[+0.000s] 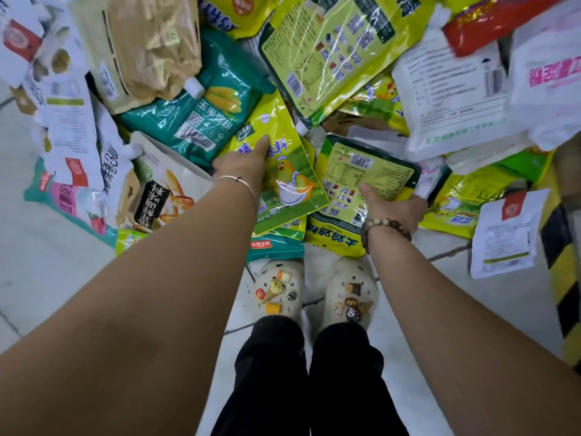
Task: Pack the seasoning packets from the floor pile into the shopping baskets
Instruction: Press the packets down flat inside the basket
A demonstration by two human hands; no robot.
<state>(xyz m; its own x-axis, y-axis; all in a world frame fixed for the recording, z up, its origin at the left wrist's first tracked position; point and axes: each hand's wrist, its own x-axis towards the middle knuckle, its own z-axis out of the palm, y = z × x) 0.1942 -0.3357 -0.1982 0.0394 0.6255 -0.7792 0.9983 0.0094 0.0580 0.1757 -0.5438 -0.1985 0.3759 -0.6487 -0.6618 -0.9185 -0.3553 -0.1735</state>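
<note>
A pile of seasoning packets covers the floor ahead of my feet. My left hand [243,160] grips the left edge of a yellow-green packet with a cartoon hen [283,171], thumb lying on its face. My right hand [394,206] holds the near edge of a yellow packet with a dark green border and a barcode [364,174], lifted a little above the pile. A teal corn-starch packet [204,111] lies just beyond my left hand. No shopping basket is in view.
More packets lie all around: a tan paper bag [141,48] at far left, a large yellow pouch [330,48] at top centre, white packets [456,99] at right. My feet in white clogs [279,287] stand on pale tiles. Black-and-yellow hazard tape [562,278] runs along the right edge.
</note>
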